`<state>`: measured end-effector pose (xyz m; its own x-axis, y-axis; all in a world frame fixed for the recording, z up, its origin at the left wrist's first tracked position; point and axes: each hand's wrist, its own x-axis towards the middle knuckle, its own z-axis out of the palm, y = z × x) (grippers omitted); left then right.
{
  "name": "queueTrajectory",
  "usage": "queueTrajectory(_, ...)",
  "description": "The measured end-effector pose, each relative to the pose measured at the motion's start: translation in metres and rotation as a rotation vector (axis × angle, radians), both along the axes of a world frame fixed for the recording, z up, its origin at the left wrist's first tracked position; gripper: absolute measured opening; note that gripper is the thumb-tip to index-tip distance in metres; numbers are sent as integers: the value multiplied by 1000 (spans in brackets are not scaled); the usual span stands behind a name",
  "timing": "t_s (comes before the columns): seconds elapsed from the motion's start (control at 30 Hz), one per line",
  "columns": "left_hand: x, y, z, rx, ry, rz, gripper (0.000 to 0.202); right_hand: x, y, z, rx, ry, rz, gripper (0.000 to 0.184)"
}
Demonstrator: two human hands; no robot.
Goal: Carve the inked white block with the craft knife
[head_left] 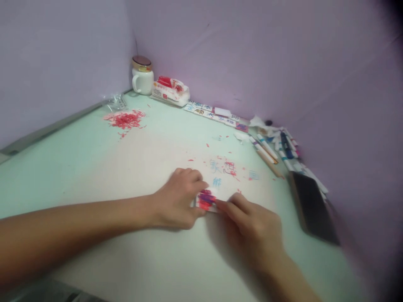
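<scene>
A small white card (205, 200), coloured over with red and purple strokes, lies on the table between my hands. My left hand (180, 199) comes from the left, its thumb and forefinger gripping the card's left side. At the card's right edge is my right hand (252, 222), closed in a pinch with the fingertips touching the coloured patch. Whatever that pinch holds is hidden. Just beyond the card, blue and red handwritten characters (216, 167) show on the pale surface, with red shavings scattered around them.
A heap of red shavings (127, 119) lies at the back left near a clear plastic wrapper (115, 102). A lidded white mug (143, 81) and a wipes packet (171, 91) stand in the corner. Character cards (210, 113) line the wall. Markers (262, 151) and a dark phone (311, 205) are right.
</scene>
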<state>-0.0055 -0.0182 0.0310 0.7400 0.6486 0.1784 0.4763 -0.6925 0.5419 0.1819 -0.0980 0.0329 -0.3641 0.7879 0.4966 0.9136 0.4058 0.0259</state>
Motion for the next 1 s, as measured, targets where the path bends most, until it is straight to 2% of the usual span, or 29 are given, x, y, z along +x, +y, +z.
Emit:
queueTrajectory(0.47, 2, 1, 3, 3, 33, -3, 28, -13, -2, 7, -47, -113, -79, 25)
queueTrajectory(0.63, 1, 1, 4, -6, 33, -18, 27, -9, 1, 7, -104, -84, -24, 28)
queueTrajectory(1.0, -2, 2, 3, -32, -31, -50, 27, 6, 8, -6, -62, 13, 59, 27)
